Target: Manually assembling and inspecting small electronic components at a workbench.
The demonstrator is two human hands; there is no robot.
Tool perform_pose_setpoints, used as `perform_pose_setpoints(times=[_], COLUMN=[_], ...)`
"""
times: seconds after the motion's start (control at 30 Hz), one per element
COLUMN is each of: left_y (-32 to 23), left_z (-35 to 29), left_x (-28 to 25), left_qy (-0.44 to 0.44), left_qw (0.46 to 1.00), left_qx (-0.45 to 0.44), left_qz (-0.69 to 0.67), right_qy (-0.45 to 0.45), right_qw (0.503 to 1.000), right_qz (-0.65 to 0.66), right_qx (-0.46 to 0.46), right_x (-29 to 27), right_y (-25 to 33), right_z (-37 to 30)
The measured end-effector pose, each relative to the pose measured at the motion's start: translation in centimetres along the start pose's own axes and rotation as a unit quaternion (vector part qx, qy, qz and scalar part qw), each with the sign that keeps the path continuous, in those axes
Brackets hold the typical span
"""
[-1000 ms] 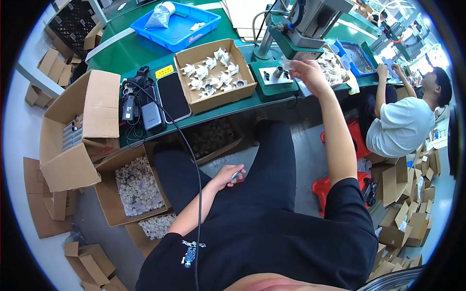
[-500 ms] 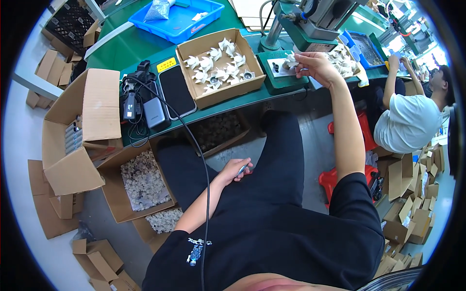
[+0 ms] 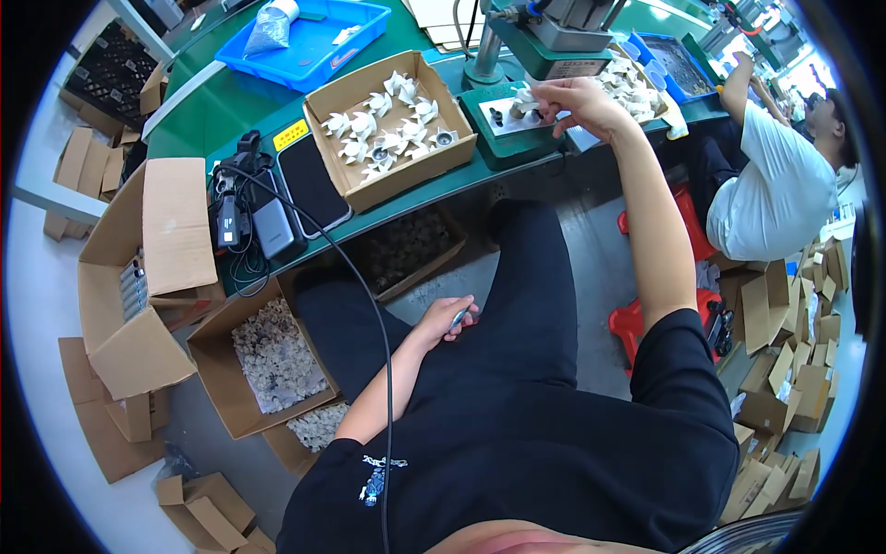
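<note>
My right hand (image 3: 583, 106) reaches out over the small green press. Its thumb and fingers pinch a white bladed impeller (image 3: 524, 96), partly hidden by the fingers, at the white plate (image 3: 509, 124) of the press base. Whether the impeller touches the plate I cannot tell. On that plate stands a small dark post (image 3: 496, 117). Above it is the press head (image 3: 570, 57). Resting on my lap, my left hand (image 3: 439, 323) is closed around a small shiny metal piece (image 3: 459, 318), mostly hidden. An open cardboard box (image 3: 406, 183) holding several white impellers (image 3: 406, 134) sits left of the press.
More white parts (image 3: 631, 88) lie in a box right of the press. Left are a phone (image 3: 312, 180), a power bank (image 3: 277, 226), a cable (image 3: 377, 314) and a blue tray (image 3: 309, 60). A box of small parts (image 3: 277, 355) stands below. A co-worker (image 3: 780, 189) sits right.
The whole view has shifted, so the bench sits further left and up. My right hand stays at the press with the impeller, fingers slightly more spread. My left hand remains on my lap.
</note>
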State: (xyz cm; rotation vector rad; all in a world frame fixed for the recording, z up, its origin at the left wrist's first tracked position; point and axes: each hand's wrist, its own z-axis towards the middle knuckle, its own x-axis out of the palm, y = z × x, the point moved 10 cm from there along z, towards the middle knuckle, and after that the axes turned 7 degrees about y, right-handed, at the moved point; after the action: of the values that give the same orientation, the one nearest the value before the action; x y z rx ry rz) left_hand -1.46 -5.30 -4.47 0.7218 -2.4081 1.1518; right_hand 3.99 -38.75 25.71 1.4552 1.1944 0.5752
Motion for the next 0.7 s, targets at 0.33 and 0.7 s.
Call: perform_pose_setpoints(times=[0.33,0.7], left_y=[-0.5,0.6], left_z=[0.8,-0.4], left_x=[0.1,-2.0], left_qy=[-0.008,-0.064], left_qw=[1.000,0.997], left_qx=[0.014,0.032], left_qz=[-0.016,0.034], right_qy=[-0.338,-0.171], right_qw=[0.854,0.915], right_qz=[-0.351,-0.150], right_qx=[-0.183,-0.333], right_x=[-5.5,0.9], right_y=[-1.5,1.1], right_z=[3.1,-1.7])
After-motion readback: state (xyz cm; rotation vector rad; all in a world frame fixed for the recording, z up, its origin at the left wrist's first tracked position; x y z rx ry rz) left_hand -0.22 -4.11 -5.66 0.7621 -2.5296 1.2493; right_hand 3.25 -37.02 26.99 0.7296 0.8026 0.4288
